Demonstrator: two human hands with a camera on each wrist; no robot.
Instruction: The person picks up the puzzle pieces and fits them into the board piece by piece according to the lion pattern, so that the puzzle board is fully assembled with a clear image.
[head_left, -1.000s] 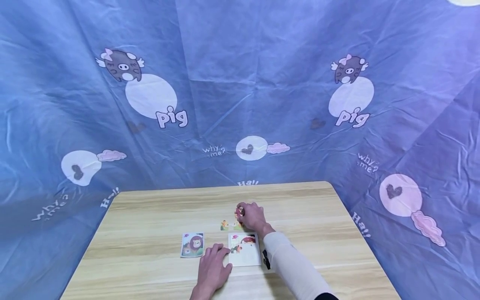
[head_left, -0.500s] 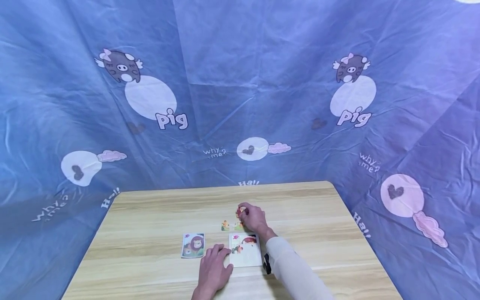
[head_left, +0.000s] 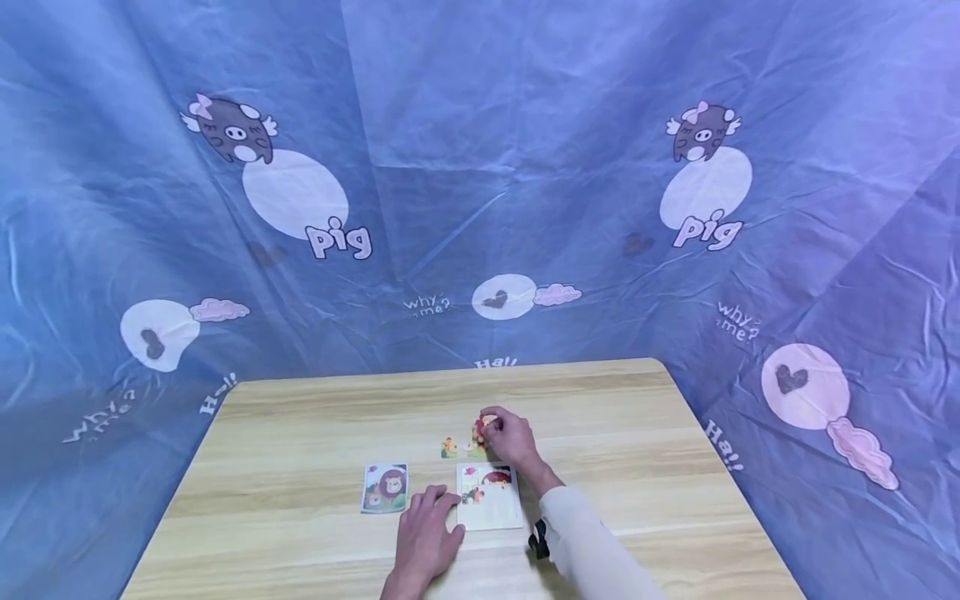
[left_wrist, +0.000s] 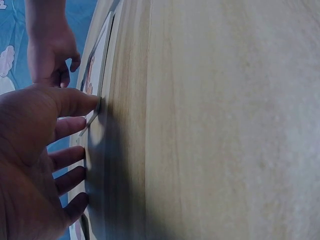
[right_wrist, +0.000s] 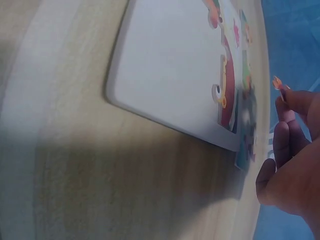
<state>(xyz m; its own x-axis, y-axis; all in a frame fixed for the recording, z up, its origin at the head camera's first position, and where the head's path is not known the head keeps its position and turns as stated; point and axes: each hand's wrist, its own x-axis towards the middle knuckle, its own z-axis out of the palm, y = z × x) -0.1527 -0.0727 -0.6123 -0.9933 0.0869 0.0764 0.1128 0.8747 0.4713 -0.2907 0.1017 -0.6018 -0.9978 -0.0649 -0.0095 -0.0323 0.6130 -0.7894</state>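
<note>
A white puzzle board (head_left: pixel 497 510) lies on the table with several picture pieces fitted along its top and left side. The left hand (head_left: pixel 426 537) rests beside it, fingers spread, thumb and fingertips touching its left edge; the left wrist view shows this thumb (left_wrist: pixel 75 102) at the board's rim. Beyond the board, the right hand (head_left: pixel 513 440) pinches a red and orange puzzle piece (head_left: pixel 480 427) between thumb and fingertips. In the right wrist view this piece (right_wrist: pixel 278 84) is raised off the table. A loose piece (head_left: pixel 448 448) lies behind the board; another beside it is partly covered.
Left of the board lies a picture card (head_left: pixel 386 488) with a lion on it. The wooden table (head_left: pixel 300 433) is bordered by a blue printed cloth (head_left: pixel 450 167) behind and at both sides. A black object (head_left: pixel 538 540) shows by the right sleeve.
The right hand has shifted slightly right, and more of the pinched piece shows. The left hand stays at the board's edge.
</note>
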